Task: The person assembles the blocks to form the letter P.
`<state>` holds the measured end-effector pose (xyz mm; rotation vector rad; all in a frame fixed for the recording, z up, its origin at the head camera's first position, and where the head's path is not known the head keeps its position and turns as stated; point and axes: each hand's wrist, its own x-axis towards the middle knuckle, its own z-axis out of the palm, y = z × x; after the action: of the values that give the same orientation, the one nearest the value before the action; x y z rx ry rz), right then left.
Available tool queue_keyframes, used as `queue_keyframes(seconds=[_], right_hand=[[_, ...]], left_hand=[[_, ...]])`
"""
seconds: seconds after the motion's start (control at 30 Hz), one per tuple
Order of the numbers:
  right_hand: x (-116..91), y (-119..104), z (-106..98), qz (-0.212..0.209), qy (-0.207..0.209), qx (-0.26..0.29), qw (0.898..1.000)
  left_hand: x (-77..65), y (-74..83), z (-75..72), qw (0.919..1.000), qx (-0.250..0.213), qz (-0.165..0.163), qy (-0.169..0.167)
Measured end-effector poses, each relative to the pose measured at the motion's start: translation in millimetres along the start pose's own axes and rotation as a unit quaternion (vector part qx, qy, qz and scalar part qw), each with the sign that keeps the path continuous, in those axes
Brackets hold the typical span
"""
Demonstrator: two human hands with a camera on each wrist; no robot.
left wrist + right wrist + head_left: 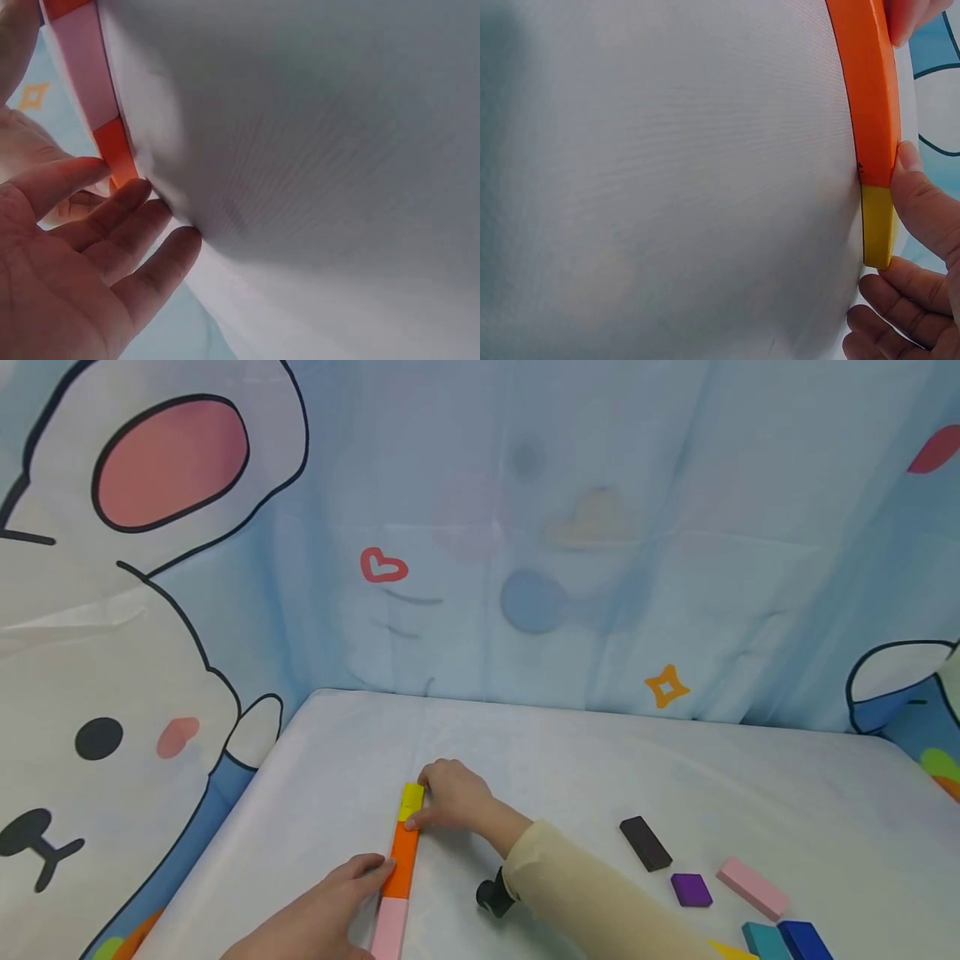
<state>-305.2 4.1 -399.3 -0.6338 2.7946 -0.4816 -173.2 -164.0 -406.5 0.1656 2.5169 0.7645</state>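
A row of narrow blocks lies end to end on the white table. A yellow block (pixel 410 801) is at its far end, then an orange block (pixel 402 860), then a pink block (pixel 390 930). Another orange block (pixel 67 9) shows beyond the pink one in the left wrist view. My right hand (pixel 457 796) holds the yellow block, thumb by its seam with the orange block and index finger at its far end. My left hand (pixel 330 906) lies along the row's left side, fairly straight fingers touching the orange block and thumb near the pink one.
To the right lie a black block (pixel 646 843), a purple block (pixel 692 890), a pink block (pixel 753 887), a teal block (pixel 765 941), a blue block (pixel 805 941) and a partly hidden yellow block (pixel 731 951). A printed curtain (pixel 465 635) hangs behind the table.
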Motion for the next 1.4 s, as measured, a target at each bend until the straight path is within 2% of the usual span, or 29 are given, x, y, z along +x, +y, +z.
queue_keyframes(seconds=[0.2, 0.33, 0.5, 0.67, 0.87, 1.07, 1.23, 1.4], right_hand=[[-0.2, -0.1, -0.4, 0.002, 0.001, -0.002, 1.0], [-0.6, -0.2, -0.7, 0.004, 0.004, 0.0, 1.0], [-0.8, 0.0, 0.6, 0.003, 0.005, 0.008, 1.0], [-1.8, 0.2, 0.0, -0.002, 0.008, 0.01, 1.0], [-3.8, -0.4, -1.1, -0.009, 0.014, 0.007, 1.0], [-5.1, 1.2, -1.9, -0.009, 0.016, 0.007, 1.0], [-7.6, 11.0, -2.6, -0.023, 0.008, 0.037, 0.999], [-13.5, 32.6, -10.5, -0.046, -0.026, 0.056, 0.997]], left_hand=[[2.7, 0.4, -10.8, 0.9997, 0.008, 0.014, 0.019], [10.9, 0.7, -20.8, 0.9981, 0.022, 0.029, 0.05], [24.0, 1.0, -28.1, 0.9965, 0.025, 0.029, 0.074], [33.2, 5.0, -30.4, 0.9967, 0.031, 0.027, 0.07], [34.0, 12.7, -32.8, 0.9973, 0.043, 0.023, 0.055], [35.6, 16.0, -32.6, 0.9969, 0.051, 0.022, 0.056], [37.9, 16.7, -31.4, 0.9967, 0.055, 0.025, 0.055], [39.8, 14.4, -30.4, 0.9967, 0.064, 0.015, 0.048]])
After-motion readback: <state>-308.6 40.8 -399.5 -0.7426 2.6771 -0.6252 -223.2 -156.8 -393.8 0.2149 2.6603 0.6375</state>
